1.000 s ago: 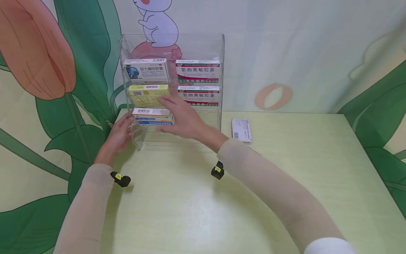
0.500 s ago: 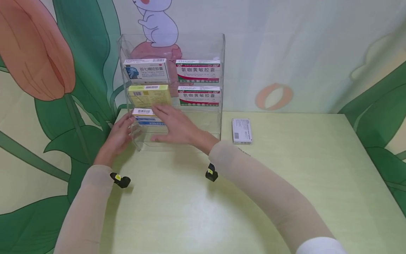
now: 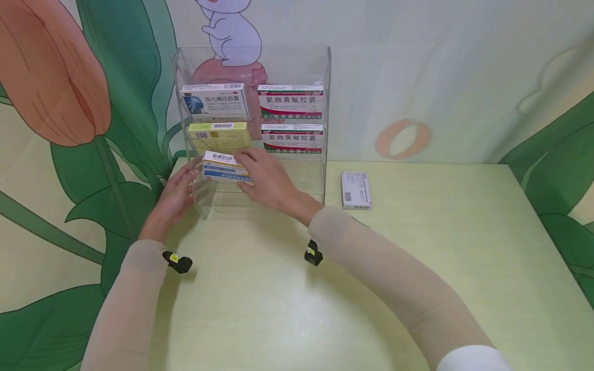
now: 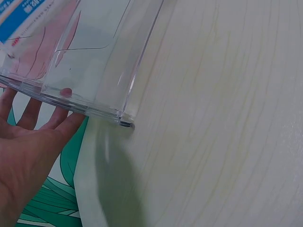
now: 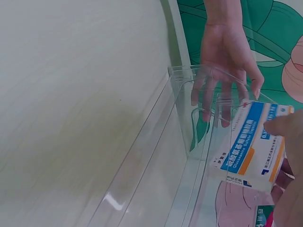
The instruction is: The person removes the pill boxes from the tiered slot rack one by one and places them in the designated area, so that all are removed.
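A clear acrylic rack (image 3: 297, 178) stands at the back of the table. My right hand (image 3: 270, 180) pinches the right end of a white, blue and orange medicine box (image 3: 221, 167) at the rack's lower left tier. In the right wrist view, the thumb lies across the printed front of that box (image 5: 251, 142), with other fingers behind its edge. My left hand (image 3: 175, 193) touches the rack's left side panel with fingers extended, also seen in the left wrist view, where the hand (image 4: 35, 142) is beside the panel.
Above the pinched box sit a yellow box (image 3: 218, 135) and a white-blue box (image 3: 215, 104). Two red-green-white boxes (image 3: 291, 105) occupy the right column, one above the other. A white box (image 3: 356, 189) lies on the table (image 3: 441, 247) right of the rack.
My right hand has come down from the yellow box's height, spread in front of the lower box, then pinched it. That box has shifted right and slightly up. My left hand stays at the panel.
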The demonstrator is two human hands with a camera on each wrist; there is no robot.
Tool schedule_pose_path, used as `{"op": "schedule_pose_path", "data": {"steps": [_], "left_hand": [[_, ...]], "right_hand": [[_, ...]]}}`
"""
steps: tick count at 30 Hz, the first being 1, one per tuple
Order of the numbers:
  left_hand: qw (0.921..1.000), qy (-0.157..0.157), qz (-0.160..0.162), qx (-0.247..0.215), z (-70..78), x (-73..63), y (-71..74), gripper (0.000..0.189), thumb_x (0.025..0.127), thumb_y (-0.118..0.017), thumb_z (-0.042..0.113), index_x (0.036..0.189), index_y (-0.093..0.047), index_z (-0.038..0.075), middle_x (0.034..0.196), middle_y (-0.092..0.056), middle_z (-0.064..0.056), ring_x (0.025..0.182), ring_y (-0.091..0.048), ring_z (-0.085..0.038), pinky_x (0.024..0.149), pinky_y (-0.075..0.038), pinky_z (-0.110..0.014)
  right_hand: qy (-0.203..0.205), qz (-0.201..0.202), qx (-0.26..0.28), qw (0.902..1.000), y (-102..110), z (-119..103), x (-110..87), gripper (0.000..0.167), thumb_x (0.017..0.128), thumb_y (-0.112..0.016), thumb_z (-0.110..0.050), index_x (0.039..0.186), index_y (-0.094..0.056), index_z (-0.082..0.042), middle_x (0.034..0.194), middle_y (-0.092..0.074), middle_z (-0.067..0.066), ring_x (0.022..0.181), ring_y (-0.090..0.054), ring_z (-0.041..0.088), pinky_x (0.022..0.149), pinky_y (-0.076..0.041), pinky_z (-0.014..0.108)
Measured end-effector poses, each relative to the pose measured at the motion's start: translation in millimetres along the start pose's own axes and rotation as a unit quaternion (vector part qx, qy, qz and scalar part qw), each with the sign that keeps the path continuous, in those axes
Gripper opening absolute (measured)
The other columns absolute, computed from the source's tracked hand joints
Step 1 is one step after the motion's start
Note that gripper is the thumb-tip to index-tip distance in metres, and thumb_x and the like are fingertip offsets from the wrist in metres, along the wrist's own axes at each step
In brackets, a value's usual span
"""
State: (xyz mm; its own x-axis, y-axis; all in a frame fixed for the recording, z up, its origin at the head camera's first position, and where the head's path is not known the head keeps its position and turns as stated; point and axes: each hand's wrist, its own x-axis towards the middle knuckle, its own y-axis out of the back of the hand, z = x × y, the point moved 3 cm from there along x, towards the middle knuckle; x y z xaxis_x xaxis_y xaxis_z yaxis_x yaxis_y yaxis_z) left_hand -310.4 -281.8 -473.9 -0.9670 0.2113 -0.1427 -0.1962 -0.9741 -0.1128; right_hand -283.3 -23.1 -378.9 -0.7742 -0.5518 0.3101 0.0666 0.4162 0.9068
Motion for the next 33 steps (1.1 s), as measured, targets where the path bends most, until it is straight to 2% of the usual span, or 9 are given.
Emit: {"op": "schedule_pose_path", "data": {"steps": [4,9,14,21,28,33], "left_hand": [[1.0,-0.001,-0.003,-0.005,3.0,-0.2,-1.1,0.059,0.114,-0.047,0.041,0.169,-0.027,0.031,0.174,-0.024,-0.01,0.159,-0.027,-0.037,0.127,-0.022,-0.057],[0.9999,0.007,0.002,-0.015,5.2,-0.1,-1.4,0.059,0.114,-0.048,0.041,0.169,-0.028,0.032,0.174,-0.023,-0.01,0.159,-0.025,-0.036,0.128,-0.021,-0.055],[0.9998,0.007,0.0,-0.016,6.5,-1.2,-1.9,0.058,0.115,-0.045,0.038,0.169,-0.027,0.031,0.175,-0.022,-0.009,0.16,-0.025,-0.036,0.128,-0.021,-0.055],[0.9999,-0.004,-0.011,-0.01,7.1,0.2,-1.5,0.056,0.116,-0.042,0.034,0.17,-0.026,0.029,0.175,-0.022,-0.012,0.159,-0.027,-0.037,0.127,-0.023,-0.056],[0.9999,0.005,-0.013,-0.003,3.3,-0.8,-1.6,0.06,0.115,-0.043,0.039,0.171,-0.023,0.029,0.176,-0.021,-0.009,0.159,-0.027,-0.035,0.128,-0.022,-0.054],[0.9998,0.006,-0.016,-0.004,3.2,-1.8,-3.3,0.062,0.114,-0.046,0.041,0.171,-0.023,0.028,0.176,-0.022,-0.009,0.159,-0.027,-0.035,0.128,-0.022,-0.054]], "right_hand": [[-0.002,0.046,0.01,0.9989,6.7,4.8,-3.1,0.05,0.098,-0.078,-0.023,0.143,-0.061,-0.012,0.135,-0.06,0.006,0.122,-0.055,0.022,0.102,-0.049,0.037],[-0.006,0.074,0.033,0.9967,11.3,11.8,-6.5,0.034,0.102,-0.073,-0.016,0.134,-0.064,-0.01,0.122,-0.06,0.006,0.111,-0.054,0.021,0.093,-0.05,0.031],[0.001,0.066,0.048,0.9967,16.0,16.3,-11.0,0.03,0.102,-0.071,-0.012,0.131,-0.063,-0.009,0.122,-0.059,0.008,0.11,-0.054,0.023,0.092,-0.051,0.032],[0.007,0.07,0.067,0.9953,36.4,26.5,-19.1,0.029,0.101,-0.074,-0.014,0.128,-0.064,-0.006,0.123,-0.061,0.009,0.112,-0.056,0.023,0.1,-0.05,0.033],[-0.004,0.045,0.106,0.9933,63.7,37.0,-34.5,0.029,0.102,-0.074,-0.014,0.127,-0.063,-0.005,0.122,-0.064,0.008,0.108,-0.061,0.021,0.096,-0.054,0.032],[-0.009,0.035,0.144,0.9889,85.8,50.8,-52.4,0.026,0.102,-0.073,-0.011,0.125,-0.063,-0.004,0.117,-0.065,0.008,0.104,-0.067,0.019,0.091,-0.058,0.031]]}}
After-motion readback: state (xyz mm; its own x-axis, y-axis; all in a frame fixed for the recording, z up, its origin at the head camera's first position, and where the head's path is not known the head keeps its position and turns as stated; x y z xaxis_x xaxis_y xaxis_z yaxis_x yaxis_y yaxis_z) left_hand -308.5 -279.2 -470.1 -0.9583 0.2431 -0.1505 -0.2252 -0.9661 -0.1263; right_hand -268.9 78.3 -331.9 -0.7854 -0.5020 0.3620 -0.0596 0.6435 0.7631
